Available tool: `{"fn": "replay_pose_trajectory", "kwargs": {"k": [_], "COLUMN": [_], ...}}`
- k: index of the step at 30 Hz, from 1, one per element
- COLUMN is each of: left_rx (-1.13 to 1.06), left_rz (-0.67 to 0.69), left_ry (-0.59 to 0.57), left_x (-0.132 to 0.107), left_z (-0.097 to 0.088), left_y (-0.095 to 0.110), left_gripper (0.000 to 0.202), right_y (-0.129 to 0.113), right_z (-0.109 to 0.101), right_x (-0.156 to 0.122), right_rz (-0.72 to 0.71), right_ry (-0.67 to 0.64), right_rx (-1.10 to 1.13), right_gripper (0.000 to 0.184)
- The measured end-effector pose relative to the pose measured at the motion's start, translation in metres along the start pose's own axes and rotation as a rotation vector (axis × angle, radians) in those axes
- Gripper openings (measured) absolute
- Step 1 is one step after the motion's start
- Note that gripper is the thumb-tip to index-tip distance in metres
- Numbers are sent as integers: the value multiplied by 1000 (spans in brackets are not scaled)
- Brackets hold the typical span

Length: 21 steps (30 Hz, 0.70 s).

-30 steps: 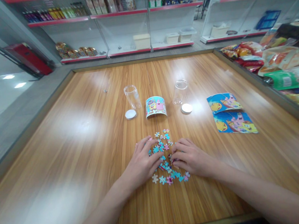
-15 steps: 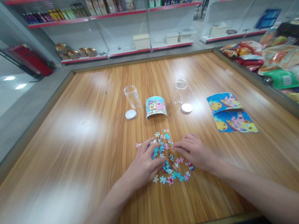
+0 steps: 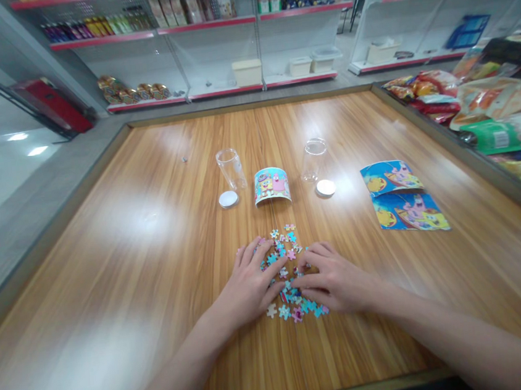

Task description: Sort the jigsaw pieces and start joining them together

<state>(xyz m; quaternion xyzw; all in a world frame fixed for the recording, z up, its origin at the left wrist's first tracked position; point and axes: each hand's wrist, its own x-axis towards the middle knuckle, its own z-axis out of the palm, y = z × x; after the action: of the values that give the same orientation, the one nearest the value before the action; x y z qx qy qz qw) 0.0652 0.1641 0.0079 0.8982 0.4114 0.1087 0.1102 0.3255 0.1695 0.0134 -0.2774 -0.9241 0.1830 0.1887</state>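
Observation:
Loose jigsaw puzzle pieces (image 3: 297, 314), in blue, pink and white, lie in a pile on the wooden table (image 3: 178, 253). Along the pile's left side rests my left hand (image 3: 246, 283), its fingers apart and touching pieces. Facing it on the right, my right hand (image 3: 337, 279) reaches over the pieces with spread, bent fingers; some pieces are hidden beneath both hands. Beyond the pile stands a curved cartoon picture card (image 3: 271, 184). Clear jars (image 3: 231, 168) flank it, one on each side, with a white lid (image 3: 228, 199) in front of each.
Two blue cartoon sheets (image 3: 408, 207) lie on the right of the table. Snack bags (image 3: 488, 109) fill a display past the raised right edge (image 3: 460, 143). Shelves (image 3: 209, 57) with goods and boxes stand behind the table.
My right hand has moved left and slightly down over the pile, its pinched fingers now apart. The left hand has barely shifted. Some pieces at the right edge are now covered or moved inward.

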Motion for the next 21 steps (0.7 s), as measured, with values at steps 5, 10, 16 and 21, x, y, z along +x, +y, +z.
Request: {"fn": "replay_pose_trajectory", "kwargs": {"k": [5, 10, 16, 21], "left_rx": [41, 101, 158, 149], "left_rz": [-2, -98, -124, -192], "left_ry": [-48, -94, -143, -85], "left_x": [0, -3, -7, -7], "left_z": [-3, 4, 15, 1], "left_y": [-1, -5, -8, -13], "left_gripper": [49, 69, 93, 69], "right_y": [-1, -1, -4, -5], "right_z": [2, -3, -5, -5], "right_x": [1, 0, 0, -1], "right_rz": [59, 24, 0, -15], "right_ry": [-29, -35, -37, -53], "right_rx": [-39, -18, 3, 25], "right_gripper": [19, 20, 21, 18]}}
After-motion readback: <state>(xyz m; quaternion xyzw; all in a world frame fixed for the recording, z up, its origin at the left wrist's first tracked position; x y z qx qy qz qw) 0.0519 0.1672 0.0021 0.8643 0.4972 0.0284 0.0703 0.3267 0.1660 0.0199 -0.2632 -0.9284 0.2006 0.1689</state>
